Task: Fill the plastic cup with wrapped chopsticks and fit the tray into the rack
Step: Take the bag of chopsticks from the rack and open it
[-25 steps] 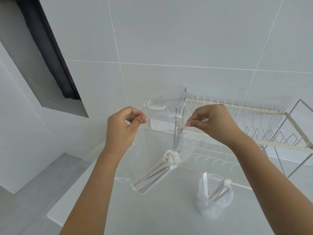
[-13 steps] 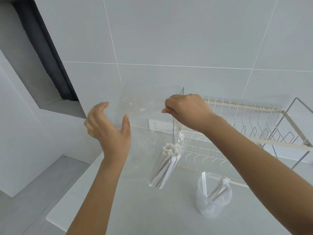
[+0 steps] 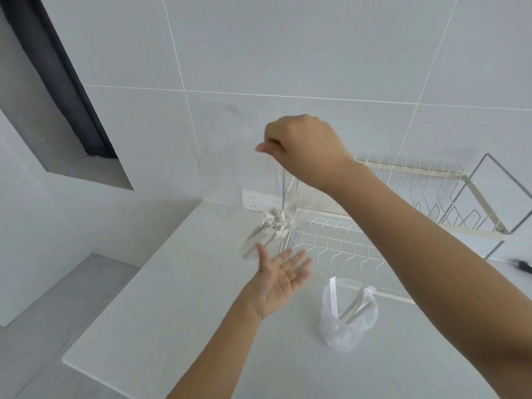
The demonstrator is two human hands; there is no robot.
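Your right hand (image 3: 305,148) pinches the top of a clear bag (image 3: 273,197) holding the bundle of wrapped chopsticks (image 3: 269,230) above the counter, while your left hand (image 3: 280,279) waits open, palm up, just beneath it. The plastic cup (image 3: 347,315) beside the rack (image 3: 403,214) holds only a few sticks, so filling is at an early stage. No tray is visible, so judge that step not yet done.

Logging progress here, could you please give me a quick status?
Right hand pinching chopstick bag aloft. Left hand open, palm up beneath. Plastic cup partly filled, unobstructed.
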